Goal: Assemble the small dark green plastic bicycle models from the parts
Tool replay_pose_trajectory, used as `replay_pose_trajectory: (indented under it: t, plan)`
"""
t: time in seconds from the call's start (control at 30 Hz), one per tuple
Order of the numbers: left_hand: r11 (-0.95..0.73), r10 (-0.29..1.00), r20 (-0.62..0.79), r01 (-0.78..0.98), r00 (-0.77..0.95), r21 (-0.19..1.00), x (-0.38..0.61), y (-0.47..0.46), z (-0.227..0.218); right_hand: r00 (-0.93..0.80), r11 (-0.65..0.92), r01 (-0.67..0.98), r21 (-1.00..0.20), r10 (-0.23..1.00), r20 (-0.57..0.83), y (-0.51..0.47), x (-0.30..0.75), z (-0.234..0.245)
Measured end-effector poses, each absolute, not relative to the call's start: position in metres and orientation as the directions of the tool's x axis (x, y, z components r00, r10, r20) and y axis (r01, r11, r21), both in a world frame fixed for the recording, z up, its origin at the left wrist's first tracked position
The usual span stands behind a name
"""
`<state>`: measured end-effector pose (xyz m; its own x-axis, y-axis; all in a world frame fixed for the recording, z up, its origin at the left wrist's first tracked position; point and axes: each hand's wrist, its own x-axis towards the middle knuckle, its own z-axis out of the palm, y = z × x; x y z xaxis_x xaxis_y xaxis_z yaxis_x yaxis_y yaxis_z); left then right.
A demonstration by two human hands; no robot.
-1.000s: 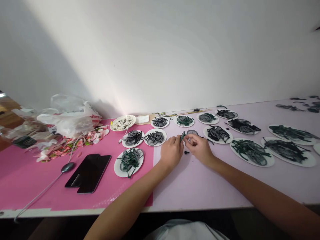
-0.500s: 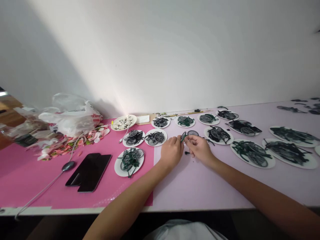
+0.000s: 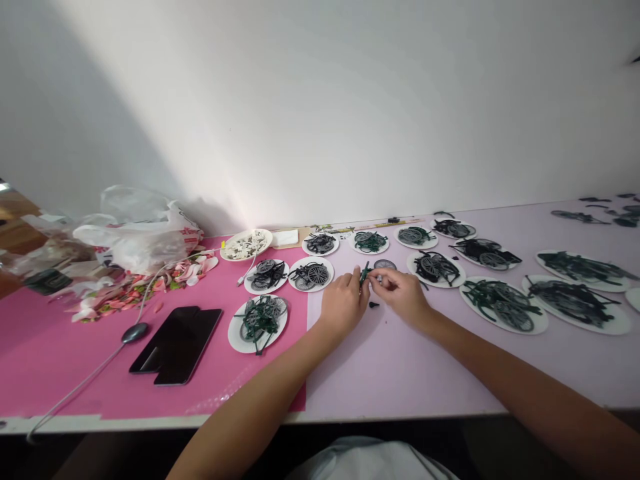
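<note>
My left hand (image 3: pixel 343 301) and my right hand (image 3: pixel 401 293) meet over the pale lilac table top (image 3: pixel 400 373), fingertips pinched together on a small dark green plastic part (image 3: pixel 365 275). A grey spoked wheel (image 3: pixel 385 265) lies flat just behind the fingers. A tiny black piece (image 3: pixel 373 305) rests on the table between the hands. White plates with dark model bicycle parts ring the hands: one plate (image 3: pixel 311 274) just left, another plate (image 3: pixel 436 268) just right.
Several more plates of green and black parts (image 3: pixel 503 305) run along the right. On the pink mat (image 3: pixel 75 360) lie a black phone (image 3: pixel 176 345), a cabled mouse (image 3: pixel 135 333), a plate of parts (image 3: pixel 258 323), plastic bags (image 3: pixel 140 230) and pink scraps (image 3: pixel 130 290).
The hands have stayed in place; the green part between the fingertips has been turned slightly and the right fingers have shifted on it.
</note>
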<state>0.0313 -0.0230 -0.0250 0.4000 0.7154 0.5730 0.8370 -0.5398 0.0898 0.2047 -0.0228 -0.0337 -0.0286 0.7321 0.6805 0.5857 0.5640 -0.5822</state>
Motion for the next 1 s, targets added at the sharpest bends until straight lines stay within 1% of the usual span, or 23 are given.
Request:
replay_pose_trajectory:
  t: [0.07, 0.13, 0.33, 0.53, 0.6, 0.67, 0.77, 0.83, 1.0]
  plan:
    - [-0.545, 0.726, 0.562, 0.831, 0.397, 0.116, 0.0311, -0.0244, -0.0245, -0.060, 0.581, 0.626, -0.519, 0.700, 0.711, -0.0207, 0.2066, -0.0344]
    - [-0.546, 0.739, 0.544, 0.826, 0.396, 0.139, 0.0307, -0.0257, -0.0235, -0.078, 0.589, 0.643, -0.489, 0.686, 0.723, -0.0193, 0.2078, -0.0350]
    - [-0.529, 0.788, 0.466, 0.830, 0.403, 0.176, 0.0308, -0.0272, -0.0207, -0.105, 0.599, 0.618, -0.508, 0.704, 0.703, -0.0167, 0.2102, -0.0365]
    - [-0.521, 0.806, 0.429, 0.833, 0.407, 0.188, 0.0311, -0.0268, -0.0195, -0.119, 0.590, 0.620, -0.517, 0.722, 0.681, -0.0139, 0.2133, -0.0365]
    - [-0.522, 0.809, 0.421, 0.831, 0.410, 0.192, 0.0309, -0.0271, -0.0186, -0.105, 0.568, 0.601, -0.562, 0.753, 0.650, -0.0146, 0.2127, -0.0364]
    - [-0.522, 0.811, 0.412, 0.831, 0.414, 0.192, 0.0303, -0.0273, -0.0177, -0.080, 0.524, 0.558, -0.643, 0.806, 0.587, -0.0167, 0.2108, -0.0361]
    - [-0.525, 0.810, 0.404, 0.834, 0.426, 0.173, 0.0290, -0.0266, -0.0171, -0.052, 0.420, 0.449, -0.789, 0.894, 0.446, -0.0208, 0.2069, -0.0336]
    - [-0.529, 0.804, 0.403, 0.835, 0.438, 0.149, 0.0278, -0.0251, -0.0176, -0.050, 0.337, 0.372, -0.865, 0.938, 0.344, -0.0226, 0.2049, -0.0307]
    - [-0.539, 0.789, 0.413, 0.835, 0.454, 0.112, 0.0257, -0.0212, -0.0203, -0.092, 0.157, 0.215, -0.964, 0.986, 0.140, -0.0201, 0.2046, -0.0267]
